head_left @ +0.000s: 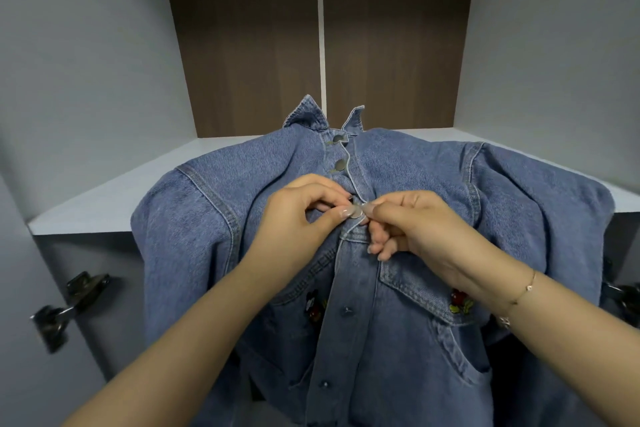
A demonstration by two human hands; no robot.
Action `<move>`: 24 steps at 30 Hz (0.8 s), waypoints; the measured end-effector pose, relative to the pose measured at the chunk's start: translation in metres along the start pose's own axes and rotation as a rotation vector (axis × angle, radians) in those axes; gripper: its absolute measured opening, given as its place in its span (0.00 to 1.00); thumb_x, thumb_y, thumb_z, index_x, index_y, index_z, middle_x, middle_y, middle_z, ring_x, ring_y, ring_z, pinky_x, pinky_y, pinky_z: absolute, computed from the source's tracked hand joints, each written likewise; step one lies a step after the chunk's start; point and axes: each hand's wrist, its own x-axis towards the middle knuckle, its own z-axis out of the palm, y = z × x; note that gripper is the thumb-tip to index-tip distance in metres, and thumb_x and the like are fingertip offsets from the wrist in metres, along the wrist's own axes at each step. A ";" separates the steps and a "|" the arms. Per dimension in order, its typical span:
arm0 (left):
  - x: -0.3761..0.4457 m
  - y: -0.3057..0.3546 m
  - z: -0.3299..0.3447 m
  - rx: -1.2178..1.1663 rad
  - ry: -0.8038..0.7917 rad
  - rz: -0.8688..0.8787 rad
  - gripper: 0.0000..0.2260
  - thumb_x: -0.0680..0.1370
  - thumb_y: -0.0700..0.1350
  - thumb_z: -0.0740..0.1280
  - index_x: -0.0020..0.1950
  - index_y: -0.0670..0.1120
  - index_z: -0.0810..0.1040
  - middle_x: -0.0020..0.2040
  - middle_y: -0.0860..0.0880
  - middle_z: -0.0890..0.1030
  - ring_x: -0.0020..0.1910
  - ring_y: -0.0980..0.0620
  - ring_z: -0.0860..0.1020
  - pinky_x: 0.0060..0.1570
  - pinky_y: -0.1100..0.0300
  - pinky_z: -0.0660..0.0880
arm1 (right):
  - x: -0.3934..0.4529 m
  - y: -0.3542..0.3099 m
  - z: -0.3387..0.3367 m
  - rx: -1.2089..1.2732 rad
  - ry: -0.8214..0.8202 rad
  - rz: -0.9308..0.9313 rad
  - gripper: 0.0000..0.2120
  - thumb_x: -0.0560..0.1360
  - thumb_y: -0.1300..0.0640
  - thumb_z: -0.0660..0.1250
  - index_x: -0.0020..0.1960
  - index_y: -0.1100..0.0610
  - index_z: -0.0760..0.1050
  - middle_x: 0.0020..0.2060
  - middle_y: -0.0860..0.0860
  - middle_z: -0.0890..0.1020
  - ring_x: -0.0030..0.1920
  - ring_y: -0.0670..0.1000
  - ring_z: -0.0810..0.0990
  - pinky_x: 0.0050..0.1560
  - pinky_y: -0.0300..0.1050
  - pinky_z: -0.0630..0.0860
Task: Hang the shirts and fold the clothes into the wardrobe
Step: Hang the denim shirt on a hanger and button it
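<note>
A blue denim button-front shirt (398, 184) lies front-up across the pale grey shelf (104, 198) of an open wardrobe, its collar toward the dark brown wood-grain back panel (249, 45) and its lower half hanging over the shelf's front edge toward the viewer. The sleeves spill off to either side, the one on the right draped over the shelf corner.

Both hands meet at the middle of the shirt's front placket. The left hand (298, 211) has its fingers curled, thumb and forefinger pinching the placket edge right at a round silver metal button (356, 211). The right hand (408, 222) comes in from the other side, its thumb and forefinger also pinching at that same button, with the remaining fingers curled under against the denim. A thin gold chain bracelet (524, 288) sits on the right wrist.

Above the hands, two more round metal buttons (338, 165) on the placket are fastened, up to the collar. Below the hands the placket runs down with small dark buttons (347, 309) showing. On each side of the chest is a flap pocket bearing a small red and black embroidered patch (458, 300).

Pale grey wardrobe side walls rise left and right of the shelf. A dark metal door hinge (69, 305) shows at the lower left, and part of another shows at the right edge.
</note>
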 end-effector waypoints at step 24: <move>-0.071 -0.045 0.038 -0.088 0.078 -0.331 0.07 0.72 0.38 0.74 0.38 0.48 0.82 0.43 0.49 0.76 0.37 0.60 0.73 0.40 0.73 0.69 | -0.067 0.066 0.004 -0.484 0.225 -0.416 0.16 0.73 0.71 0.68 0.57 0.56 0.78 0.54 0.49 0.80 0.58 0.44 0.78 0.61 0.36 0.72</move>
